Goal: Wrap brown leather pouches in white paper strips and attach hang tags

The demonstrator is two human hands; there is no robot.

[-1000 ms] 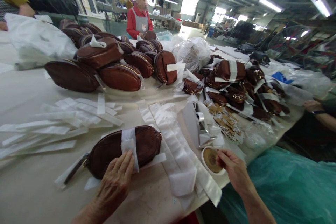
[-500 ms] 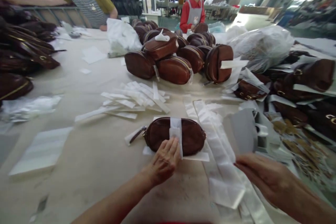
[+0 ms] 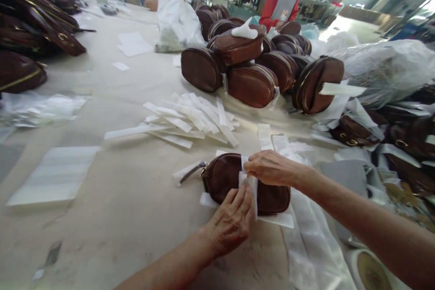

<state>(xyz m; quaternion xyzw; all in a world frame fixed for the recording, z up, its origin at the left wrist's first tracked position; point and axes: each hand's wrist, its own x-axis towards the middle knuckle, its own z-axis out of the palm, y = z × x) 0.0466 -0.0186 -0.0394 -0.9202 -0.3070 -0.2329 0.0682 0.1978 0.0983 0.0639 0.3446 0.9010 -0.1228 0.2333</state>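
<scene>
A dark brown leather pouch lies on the table, with a white wrapping strip around its middle. My left hand rests on the strip's front part, fingers stretched out and close together, pressing it against the pouch. Just above, my right hand has its fingertips pinched together at the strip; anything small between them is hidden. The pouch's zip pull, wrapped in white, points left. My right hand and forearm cover part of the pouch's right half.
Loose white strips lie behind the pouch. Brown pouches are piled farther back. To the right are a grey tape dispenser, long white strips and a roll. A co-worker in a red top stands across the table.
My right hand has moved left from beside the roll and dispenser to the strip on the pouch. My left hand has stayed on the strip. The camera view has turned left.
</scene>
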